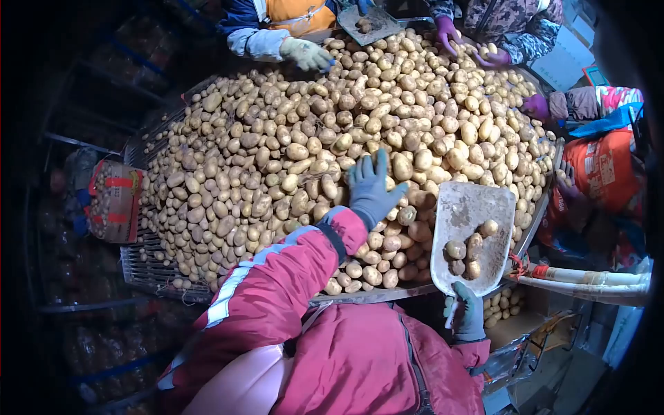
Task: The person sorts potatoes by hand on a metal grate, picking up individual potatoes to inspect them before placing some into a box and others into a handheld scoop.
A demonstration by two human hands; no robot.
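Observation:
A broad heap of potatoes (263,159) covers the sorting table in front of me. My left hand (374,190), in a grey-blue glove, reaches over the middle of the heap with its fingers spread on the potatoes. In a similar glove, my right hand (467,315) is wrapped round the handle of a pale, dirt-stained scoop (453,214). The scoop points away from me over the table's near right part. Several small, darker potatoes (474,247) lie in it.
Across the heap, one person's gloved hand (304,53) hovers by another scoop (370,26). Purple-gloved hands (448,34) handle potatoes at the far right. A box of potatoes (117,200) stands left, a red sack (600,173) right. The table's metal slats (149,266) show at left.

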